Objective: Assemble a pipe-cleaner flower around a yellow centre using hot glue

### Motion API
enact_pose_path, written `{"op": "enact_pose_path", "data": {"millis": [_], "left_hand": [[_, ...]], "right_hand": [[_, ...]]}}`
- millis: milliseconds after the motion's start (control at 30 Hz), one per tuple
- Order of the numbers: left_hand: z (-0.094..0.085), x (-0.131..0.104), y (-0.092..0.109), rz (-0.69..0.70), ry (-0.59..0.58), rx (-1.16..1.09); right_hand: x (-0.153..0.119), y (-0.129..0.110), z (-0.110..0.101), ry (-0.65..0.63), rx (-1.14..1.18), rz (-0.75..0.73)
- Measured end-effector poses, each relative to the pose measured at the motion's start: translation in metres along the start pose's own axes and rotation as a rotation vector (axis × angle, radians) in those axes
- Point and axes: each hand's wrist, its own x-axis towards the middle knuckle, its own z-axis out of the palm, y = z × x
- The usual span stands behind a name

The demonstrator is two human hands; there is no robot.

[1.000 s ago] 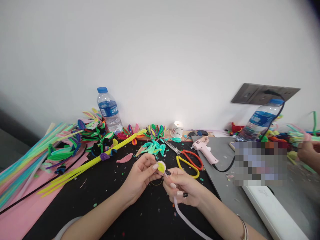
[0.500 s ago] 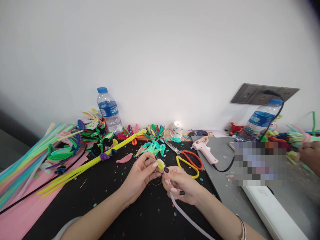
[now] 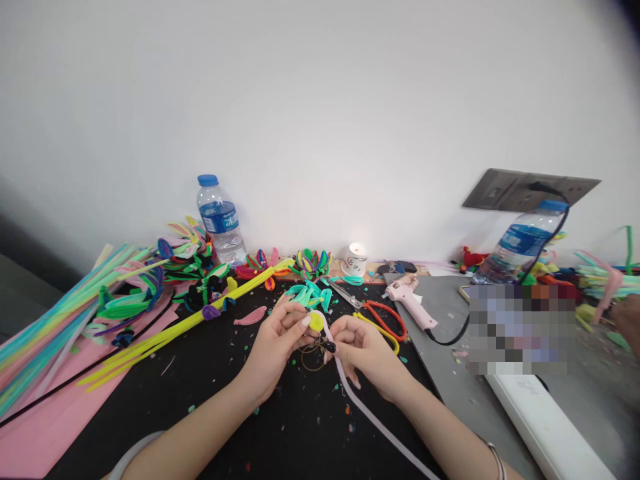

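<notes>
From my end I see a soft pale strip [image 3: 370,415] curving up from the lower right to the round, bright yellow disc [image 3: 316,323], bending along its right edge. With both forearms angled inward, the left hand [image 3: 280,337] pinches the yellow disc at its fingertips; the right hand [image 3: 364,348], just beside it, is clamped on the pale strip. Scissors [image 3: 386,321] lie beyond.

A craft workspace; glue gun [image 3: 414,305], scissors [image 3: 356,302] and pipe cleaners [image 3: 57,312] show it.

Head camera, near above tabletop [image 3: 280,433], looking forward-down, wall [image 3: 320,127] beyond.
</notes>
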Motion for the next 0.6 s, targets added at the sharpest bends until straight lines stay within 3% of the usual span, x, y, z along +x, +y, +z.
{"op": "enact_pose_path", "data": {"millis": [100,233,433,600], "left_hand": [[-0.002,0.003,0.001,0.080,0.060,0.128],[-0.006,0.006,0.001,0.131,0.114,0.248],[-0.006,0.005,0.001,0.152,0.113,0.260],[-0.004,0.003,0.000,0.094,0.093,0.205]], "right_hand": [[-0.001,-0.004,-0.004,0.148,-0.214,-0.063],[-0.004,-0.006,-0.012,0.274,-0.590,-0.284],[-0.005,0.007,-0.010,0.238,-0.996,-0.483],[-0.003,0.015,-0.003,0.259,-1.005,-0.532]]}}
